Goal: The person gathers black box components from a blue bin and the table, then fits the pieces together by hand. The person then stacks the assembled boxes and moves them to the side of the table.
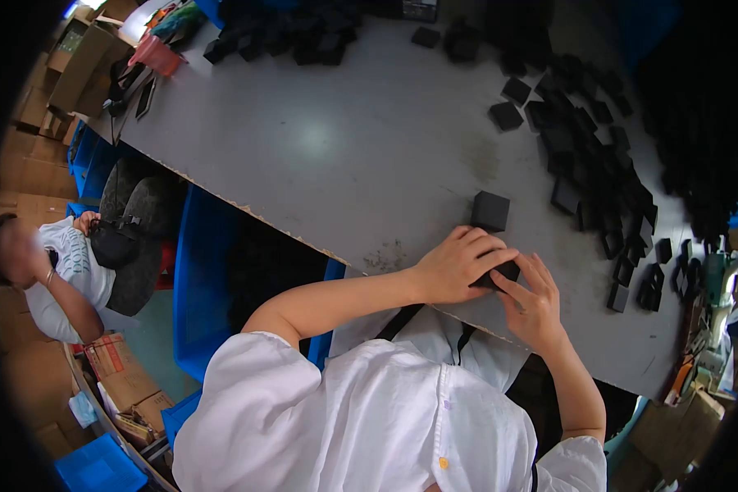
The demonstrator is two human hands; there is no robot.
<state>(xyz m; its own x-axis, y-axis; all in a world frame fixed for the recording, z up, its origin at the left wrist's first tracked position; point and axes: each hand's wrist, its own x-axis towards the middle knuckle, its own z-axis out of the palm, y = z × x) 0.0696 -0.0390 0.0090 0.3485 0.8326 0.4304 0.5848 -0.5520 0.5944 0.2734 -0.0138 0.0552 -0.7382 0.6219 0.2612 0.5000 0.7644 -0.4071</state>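
Two half-curled hands, the left hand (pixel 461 267) and the right hand (pixel 535 305), held a dark block (pixel 509 270) between them over the grey table (pixel 320 189). Just beyond stood a black box (pixel 490 211); farther off lay scattered black pieces (pixel 562 135).

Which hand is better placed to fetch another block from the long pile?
Probably the right: the right hand is nearer the pile, the left hand farther off, though both hold one block.
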